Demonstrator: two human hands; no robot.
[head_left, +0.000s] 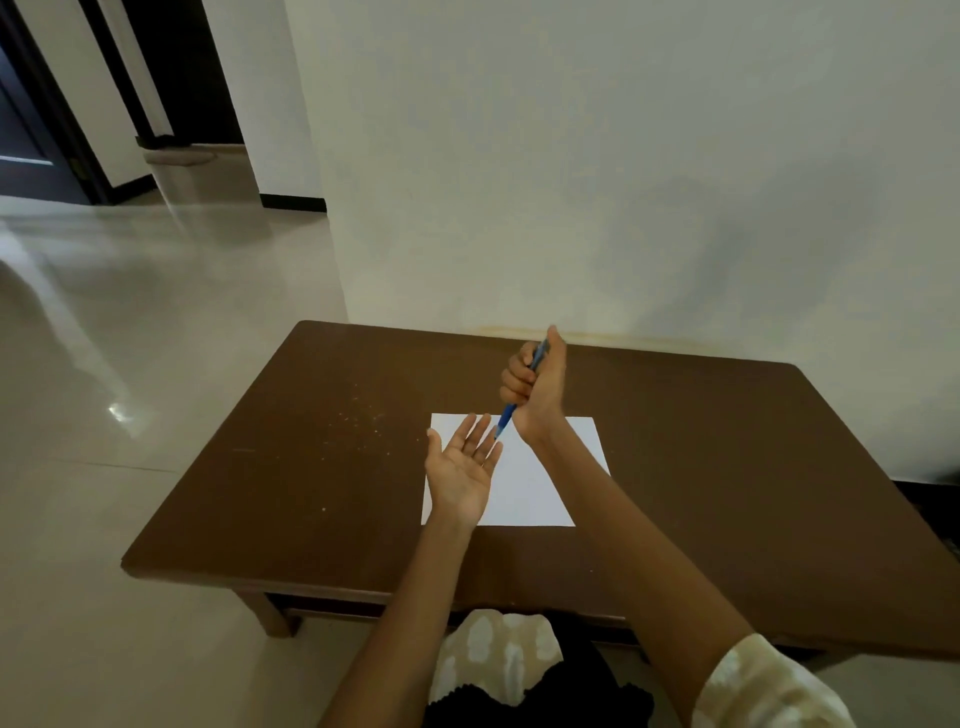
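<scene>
A white sheet of paper (535, 483) lies flat near the middle of the low brown table (291, 467). My right hand (537, 392) is raised above the sheet's far edge and grips a blue pen (508, 415) in its fist, tip pointing down and to the left. My left hand (462, 467) hovers palm up over the left part of the sheet, fingers straight and spread. The pen tip is close to the left hand's fingertips.
Pale specks (363, 421) are scattered on the table left of the paper. A white wall (623, 182) rises right behind the table's far edge. Glossy tiled floor (130, 364) spreads to the left, toward a dark doorway (36, 130).
</scene>
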